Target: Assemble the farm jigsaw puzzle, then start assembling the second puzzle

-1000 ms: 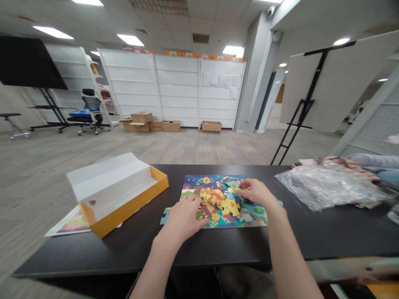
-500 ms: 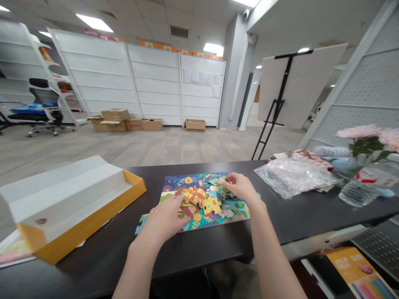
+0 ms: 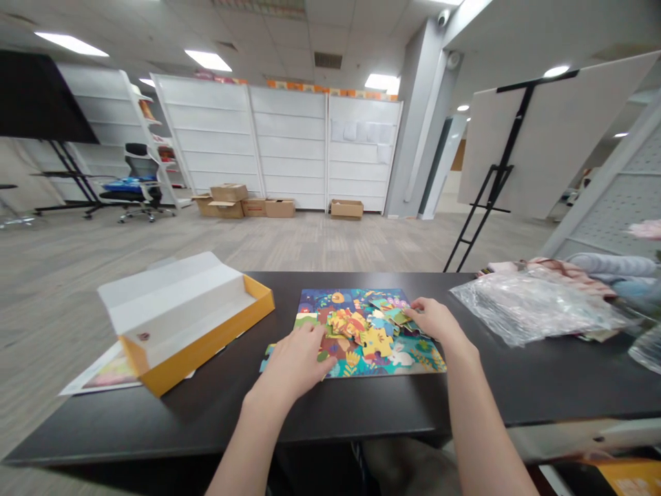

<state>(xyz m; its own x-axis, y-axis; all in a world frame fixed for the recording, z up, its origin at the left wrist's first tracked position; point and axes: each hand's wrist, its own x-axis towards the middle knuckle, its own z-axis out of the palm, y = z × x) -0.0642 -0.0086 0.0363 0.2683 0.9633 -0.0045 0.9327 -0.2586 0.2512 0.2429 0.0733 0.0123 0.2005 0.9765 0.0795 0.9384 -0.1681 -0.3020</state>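
A colourful picture board (image 3: 356,367) lies flat on the dark table, with a heap of loose jigsaw pieces on it. Yellow and orange pieces (image 3: 376,342) are in the middle of the heap. My left hand (image 3: 302,355) rests over the board's left side, fingers stretched out and thumb apart, holding nothing visible. At the board's right side, my right hand (image 3: 436,322) is closed, its fingertips pinching green puzzle pieces (image 3: 401,316). How many pieces it grips is hidden. Another blue piece (image 3: 267,355) pokes out left of my left hand.
Left of the board stands an open yellow box (image 3: 206,356) with a white inside, partly over a printed sheet (image 3: 106,368). Clear plastic bags (image 3: 537,306) and folded cloths (image 3: 612,265) lie to the right. Beyond the table (image 3: 382,420) stands an easel (image 3: 498,179).
The view has turned left, so everything sits farther right. My right hand has shifted slightly right and nearer over the board with its pieces. My left hand stays at the board's left side.
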